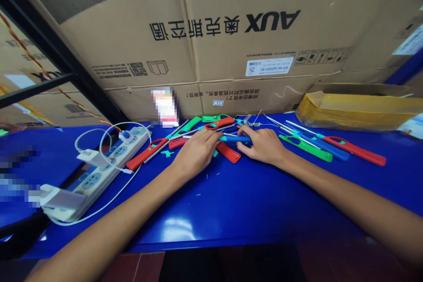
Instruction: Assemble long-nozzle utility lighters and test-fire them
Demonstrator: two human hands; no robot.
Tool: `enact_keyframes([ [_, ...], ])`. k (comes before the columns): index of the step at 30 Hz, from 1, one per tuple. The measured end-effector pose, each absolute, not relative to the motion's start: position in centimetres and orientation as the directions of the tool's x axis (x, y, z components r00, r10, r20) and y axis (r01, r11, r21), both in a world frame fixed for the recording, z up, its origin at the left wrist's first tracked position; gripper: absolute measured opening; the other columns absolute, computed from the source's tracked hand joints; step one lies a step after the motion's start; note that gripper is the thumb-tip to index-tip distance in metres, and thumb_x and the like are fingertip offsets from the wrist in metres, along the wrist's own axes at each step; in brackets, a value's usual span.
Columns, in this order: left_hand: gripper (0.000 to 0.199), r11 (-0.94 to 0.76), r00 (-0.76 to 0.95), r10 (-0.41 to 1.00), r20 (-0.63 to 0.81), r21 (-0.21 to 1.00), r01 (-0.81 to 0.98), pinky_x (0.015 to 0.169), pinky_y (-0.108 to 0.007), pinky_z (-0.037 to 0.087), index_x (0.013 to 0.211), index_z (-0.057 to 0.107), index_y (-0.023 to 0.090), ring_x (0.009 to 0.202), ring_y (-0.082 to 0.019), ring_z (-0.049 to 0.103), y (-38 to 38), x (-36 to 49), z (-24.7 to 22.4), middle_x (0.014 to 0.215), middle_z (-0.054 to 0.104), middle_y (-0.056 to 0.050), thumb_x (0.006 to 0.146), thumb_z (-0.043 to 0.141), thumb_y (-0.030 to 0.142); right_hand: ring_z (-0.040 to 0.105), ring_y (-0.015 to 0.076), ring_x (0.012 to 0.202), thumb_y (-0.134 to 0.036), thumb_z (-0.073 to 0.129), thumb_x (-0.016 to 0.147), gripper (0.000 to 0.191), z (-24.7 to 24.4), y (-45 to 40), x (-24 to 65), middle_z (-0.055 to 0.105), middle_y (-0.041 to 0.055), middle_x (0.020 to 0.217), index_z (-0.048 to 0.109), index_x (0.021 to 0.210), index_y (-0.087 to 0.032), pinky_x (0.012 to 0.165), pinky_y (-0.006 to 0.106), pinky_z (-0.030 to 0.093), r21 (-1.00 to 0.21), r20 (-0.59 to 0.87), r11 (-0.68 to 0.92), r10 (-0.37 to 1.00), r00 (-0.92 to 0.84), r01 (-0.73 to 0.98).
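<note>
Lighter handle [234, 139] in blue lies nearly level just right of the frame's centre. Bent thumb and fingers of the right hand [266, 145] close narrowly on its right end; the left hand [194, 150] curls at its left end, but whether it pinches cannot be told. Below lies a red handle [230, 153] on the blue table [231, 207].

The large cardboard carton [211, 59] bore upside-down print: "AUX", then "奥克斯空调", and lower down "师傅您辛苦了!" with "请在搬运时对我温柔些,谢谢您!". Its white label [269, 67], also inverted, showed a model number beginning "KFR-46G" and the figure "25". The mark on the small blue-edged sticker [218, 102] was too small to read surely. Another carton [16, 64], at left, carried a partly hidden "AUX".
</note>
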State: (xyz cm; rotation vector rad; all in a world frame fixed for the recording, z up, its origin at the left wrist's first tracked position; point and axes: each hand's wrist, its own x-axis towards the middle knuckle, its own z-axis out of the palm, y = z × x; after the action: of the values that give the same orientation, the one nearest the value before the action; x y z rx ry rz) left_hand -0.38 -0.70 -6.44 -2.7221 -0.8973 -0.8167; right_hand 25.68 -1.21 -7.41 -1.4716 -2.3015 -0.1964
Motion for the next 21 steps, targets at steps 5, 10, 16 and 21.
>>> enact_keyframes([
  [5, 0.041, -0.807, 0.692, 0.442, 0.571, -0.084, 0.585, 0.105, -0.047, 0.058, 0.142, 0.061, 0.009, 0.119, -0.028, 0.067, -1.8, 0.5, -6.5, 0.133, 0.072, -0.017, 0.105, 0.045, 0.005, 0.067, 0.0234, 0.06, -0.038, 0.052, 0.094, 0.034, -7.1, -1.5, 25.6, 0.077, 0.0041, 0.071, 0.069, 0.119, -0.022, 0.06, 0.034, 0.035, -0.074, 0.381, 0.432, 0.845, -0.375, 0.899],
  [10, 0.041, -0.785, 0.733, 0.397, 0.552, -0.21, 0.583, 0.113, -0.049, 0.055, 0.146, 0.056, 0.002, 0.131, -0.033, 0.063, -2.4, 0.9, -6.0, 0.143, 0.067, -0.022, 0.107, 0.046, 0.007, 0.068, 0.0235, 0.061, -0.039, 0.051, 0.095, 0.035, -6.9, -1.7, 25.3, 0.078, 0.0053, 0.075, 0.067, 0.12, -0.022, 0.06, 0.033, 0.036, -0.081, 0.394, 0.423, 0.845, -0.361, 0.903],
  [16, 0.042, -0.8, 0.74, 0.422, 0.523, -0.168, 0.575, 0.106, -0.046, 0.058, 0.145, 0.058, 0.006, 0.126, -0.03, 0.067, -2.2, 0.8, -6.1, 0.14, 0.069, -0.02, 0.106, 0.046, 0.005, 0.074, 0.0256, 0.07, -0.046, 0.056, 0.096, 0.04, -7.1, -1.5, 25.4, 0.082, 0.0068, 0.089, 0.066, 0.127, -0.023, 0.064, 0.034, 0.043, -0.122, 0.369, 0.42, 0.86, -0.352, 0.899],
  [21, 0.034, -0.793, 0.716, 0.437, 0.544, -0.142, 0.592, 0.1, -0.045, 0.06, 0.141, 0.06, 0.008, 0.117, -0.029, 0.07, -2.6, 1.0, -6.0, 0.133, 0.072, -0.018, 0.109, 0.051, 0.017, 0.074, 0.0268, 0.07, -0.044, 0.055, 0.096, 0.041, -7.1, -1.6, 25.5, 0.083, 0.0074, 0.09, 0.065, 0.128, -0.021, 0.064, 0.035, 0.043, -0.083, 0.331, 0.418, 0.868, -0.37, 0.905],
])
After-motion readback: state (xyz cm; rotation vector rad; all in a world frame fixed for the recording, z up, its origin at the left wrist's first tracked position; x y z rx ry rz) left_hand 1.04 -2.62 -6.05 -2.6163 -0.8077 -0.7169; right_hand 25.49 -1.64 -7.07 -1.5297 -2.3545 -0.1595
